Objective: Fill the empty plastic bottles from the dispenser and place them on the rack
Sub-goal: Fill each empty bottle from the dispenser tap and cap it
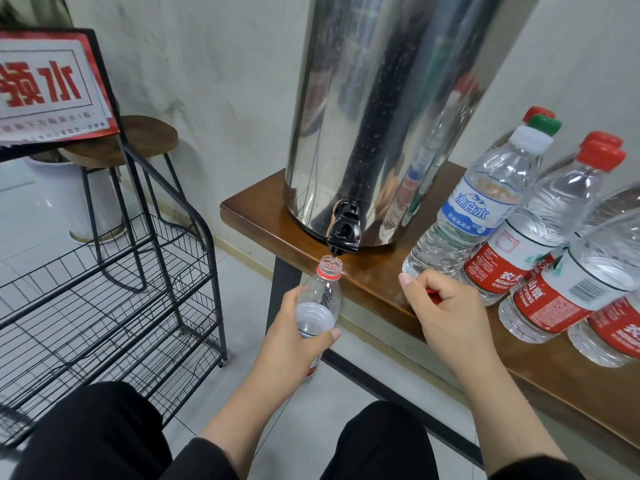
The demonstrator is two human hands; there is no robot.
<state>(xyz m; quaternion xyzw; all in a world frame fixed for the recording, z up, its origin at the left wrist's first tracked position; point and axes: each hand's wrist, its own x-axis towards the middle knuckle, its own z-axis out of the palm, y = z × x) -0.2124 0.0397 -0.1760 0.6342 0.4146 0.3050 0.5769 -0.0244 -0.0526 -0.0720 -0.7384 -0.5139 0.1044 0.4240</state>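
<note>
Left hand point(294, 336) grips a clear uncapped plastic bottle point(318, 306) under the steel dispenser's black tap point(343, 233); right hand point(446, 306) pinches a red cap point(433, 295).

Water-collection point in a shop or office-type interior, not a home kitchen. Evidence: large steel dispenser point(388, 116) with black tap point(344, 233) standing on a wooden table point(263, 216); group of capped bottles point(526, 220) beside it; black wire rack point(114, 299) with tiers; red-and-white printed sign point(52, 88) in Chinese characters on the rack; wooden stool point(138, 136); pale tiled floor point(34, 209); plain white wall point(214, 81).
</note>
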